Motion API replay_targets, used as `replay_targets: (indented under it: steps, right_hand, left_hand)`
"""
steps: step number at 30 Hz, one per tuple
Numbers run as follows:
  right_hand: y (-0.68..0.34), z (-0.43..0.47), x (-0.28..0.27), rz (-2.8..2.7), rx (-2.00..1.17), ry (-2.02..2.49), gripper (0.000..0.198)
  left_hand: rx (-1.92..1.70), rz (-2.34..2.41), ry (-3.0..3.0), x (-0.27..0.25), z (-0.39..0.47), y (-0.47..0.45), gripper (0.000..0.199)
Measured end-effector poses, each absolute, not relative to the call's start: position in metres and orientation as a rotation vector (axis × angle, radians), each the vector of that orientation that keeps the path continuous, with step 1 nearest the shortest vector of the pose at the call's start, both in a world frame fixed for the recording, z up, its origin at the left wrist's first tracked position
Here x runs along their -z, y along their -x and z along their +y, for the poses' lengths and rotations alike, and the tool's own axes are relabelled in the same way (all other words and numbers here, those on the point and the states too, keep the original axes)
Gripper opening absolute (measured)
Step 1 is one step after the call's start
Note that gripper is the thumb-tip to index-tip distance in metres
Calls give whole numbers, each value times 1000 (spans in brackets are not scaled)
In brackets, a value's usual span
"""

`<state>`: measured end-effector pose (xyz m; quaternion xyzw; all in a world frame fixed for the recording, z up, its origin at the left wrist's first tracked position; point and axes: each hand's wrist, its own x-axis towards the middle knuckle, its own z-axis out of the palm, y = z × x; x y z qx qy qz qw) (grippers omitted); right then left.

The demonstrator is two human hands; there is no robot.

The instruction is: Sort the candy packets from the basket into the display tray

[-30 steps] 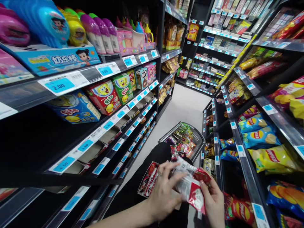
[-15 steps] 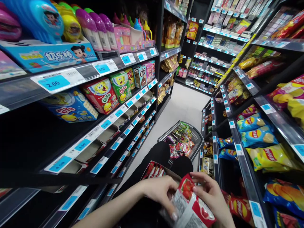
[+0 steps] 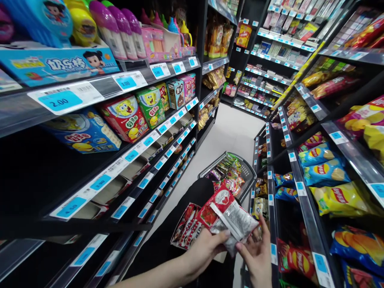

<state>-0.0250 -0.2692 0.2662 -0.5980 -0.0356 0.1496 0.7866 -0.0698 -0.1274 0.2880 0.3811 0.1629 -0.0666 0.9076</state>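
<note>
A red and silver snack packet with strawberry pictures is held up between my two hands, its seamed back facing me. My left hand pinches its lower left edge, thumb on top and fingers hidden beneath. At the lower right edge, my right hand grips it with the thumb in front and the fingers partly behind. An open box filled with similar red and white packets rests by my lap, left of the held packet. The packet overlaps the box's right side.
A grey shopping basket full of colourful snack packets stands on the floor ahead. Shelves with price tags line both sides: SpongeBob boxes and candy toys left, bagged chips right. More racks stand at the aisle's end.
The packet has been raised forward and left and turned over end to end. Both hands have shifted their grip to its near edge. More of the box now shows.
</note>
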Motion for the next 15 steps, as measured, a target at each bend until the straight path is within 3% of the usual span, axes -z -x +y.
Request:
replay_targets:
  steps: [3, 7, 9, 15]
  right_hand:
    - [27, -271, -265, -21, -210, 1315, 96]
    - [24, -293, -259, -20, -127, 1399, 68]
    - [24, -301, -260, -65, -77, 1533, 56]
    - [23, -312, -282, -579, 363, 1951, 16]
  left_hand:
    - [106, 254, -929, -296, -113, 70, 63]
    - [31, 163, -965, -305, -82, 67, 95]
    - [71, 113, -1063, -311, -71, 66, 102]
    - [204, 173, -1473, -309, -72, 65, 51]
